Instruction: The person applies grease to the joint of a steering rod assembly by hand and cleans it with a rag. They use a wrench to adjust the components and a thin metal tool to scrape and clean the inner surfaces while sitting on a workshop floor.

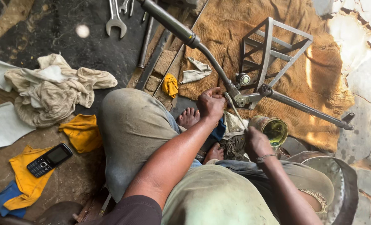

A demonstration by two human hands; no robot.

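Seated on a workshop floor, knees drawn up, bare feet tucked under a bicycle handlebar (202, 50). Left hand (211, 103) clamped around the bar's lower end, right where it meets a metal joint (240, 100) and a grey carrier frame (273, 54). Long axis of the bar running up and away to the left from that grip, rubber sleeve at the far end; a second rod (310, 110) stretching off to the right of the joint. Right hand (256, 143) lower and nearer the body, closed on a thin brush or stick (235, 110) angled up toward the joint, tip just below the left hand. Just right of the right hand, an open tin (273, 130) tilted toward it, holding a yellowish-green liquid. Below that, a metal basin (343, 183), contents not visible. Far left of both hands, rags (52, 87), yellow cloths and a phone (49, 159); a spanner (115, 18) lying beyond.
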